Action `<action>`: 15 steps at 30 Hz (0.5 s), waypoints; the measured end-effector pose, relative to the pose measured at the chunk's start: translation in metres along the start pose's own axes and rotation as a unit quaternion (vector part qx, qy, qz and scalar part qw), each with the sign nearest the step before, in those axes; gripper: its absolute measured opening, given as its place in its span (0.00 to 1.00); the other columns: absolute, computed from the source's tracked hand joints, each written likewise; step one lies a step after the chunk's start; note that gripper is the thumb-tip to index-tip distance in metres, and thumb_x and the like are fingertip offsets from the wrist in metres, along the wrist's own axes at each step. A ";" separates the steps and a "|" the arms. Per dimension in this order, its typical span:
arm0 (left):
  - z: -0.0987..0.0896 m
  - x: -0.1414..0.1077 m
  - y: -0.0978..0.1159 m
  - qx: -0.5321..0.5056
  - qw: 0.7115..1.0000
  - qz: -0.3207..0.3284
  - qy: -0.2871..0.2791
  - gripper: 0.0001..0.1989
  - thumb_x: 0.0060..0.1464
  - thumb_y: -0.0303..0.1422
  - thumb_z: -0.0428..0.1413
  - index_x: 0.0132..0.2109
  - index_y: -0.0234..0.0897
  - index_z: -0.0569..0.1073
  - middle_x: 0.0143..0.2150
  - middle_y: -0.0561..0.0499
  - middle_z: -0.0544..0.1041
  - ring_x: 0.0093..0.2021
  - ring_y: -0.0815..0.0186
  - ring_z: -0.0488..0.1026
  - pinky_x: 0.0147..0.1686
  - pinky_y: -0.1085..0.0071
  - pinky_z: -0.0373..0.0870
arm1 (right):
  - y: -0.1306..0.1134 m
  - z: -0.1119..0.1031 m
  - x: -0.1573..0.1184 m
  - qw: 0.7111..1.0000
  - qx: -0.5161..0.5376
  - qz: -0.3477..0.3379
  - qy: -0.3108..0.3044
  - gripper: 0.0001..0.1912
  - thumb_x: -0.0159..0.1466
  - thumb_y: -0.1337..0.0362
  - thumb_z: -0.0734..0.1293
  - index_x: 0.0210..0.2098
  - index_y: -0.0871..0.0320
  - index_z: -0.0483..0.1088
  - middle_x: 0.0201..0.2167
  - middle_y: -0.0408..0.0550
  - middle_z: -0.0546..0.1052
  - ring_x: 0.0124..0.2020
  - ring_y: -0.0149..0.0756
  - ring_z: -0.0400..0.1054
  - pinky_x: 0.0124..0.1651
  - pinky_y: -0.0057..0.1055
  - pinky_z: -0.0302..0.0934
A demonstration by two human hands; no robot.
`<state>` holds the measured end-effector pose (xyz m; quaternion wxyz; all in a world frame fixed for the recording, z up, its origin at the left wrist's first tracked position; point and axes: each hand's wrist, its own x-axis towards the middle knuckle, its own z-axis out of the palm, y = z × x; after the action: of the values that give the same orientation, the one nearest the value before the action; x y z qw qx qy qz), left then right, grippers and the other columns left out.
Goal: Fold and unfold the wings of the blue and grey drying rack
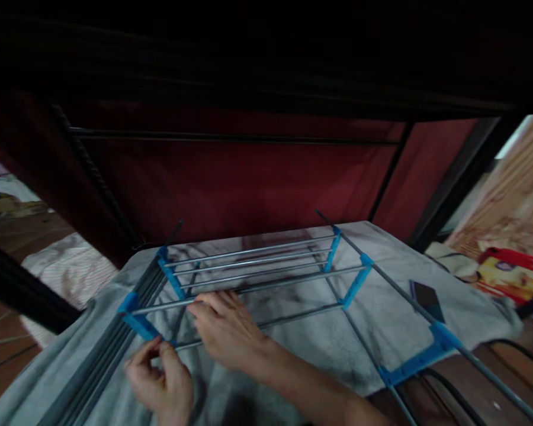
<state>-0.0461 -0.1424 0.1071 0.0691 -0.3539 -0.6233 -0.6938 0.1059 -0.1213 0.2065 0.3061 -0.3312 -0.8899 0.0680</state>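
Head cam here: I've got both hands on a metal rack (302, 280), which lies across the middle of the frame on a grey cloth (324, 343). Right hand (226, 328) is curled over the near rod (160, 306). Left hand (160, 378) is narrow, thumb and finger pinched at the bottom end of the near-left blue bracket (140, 324); can't tell if it's gripping that or something tiny.

Progress-wise, looks pretty far along to me: several rods already span the left brackets and the right ones (356, 285). What's left is murkier. That bottom-left joint is behind my fingertips, so no clue if it's fully seated, and the rod bundle (98, 355) lies close together at lower left, not fanned out.
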 end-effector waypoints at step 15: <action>0.179 0.224 0.146 0.214 0.953 0.104 -0.186 0.24 0.59 0.27 0.53 0.60 0.20 0.61 0.68 0.29 0.60 0.71 0.41 0.54 0.68 0.50 0.53 | 0.086 -0.076 0.070 0.987 -0.010 0.153 -0.055 0.19 0.72 0.66 0.57 0.57 0.55 0.73 0.57 0.48 0.76 0.60 0.35 0.67 0.62 0.30 0.58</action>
<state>-0.0611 0.0674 0.3511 0.0977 -0.5170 -0.7185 -0.4548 0.1558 -0.0168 0.2747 0.2396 -0.4627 -0.8446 0.1233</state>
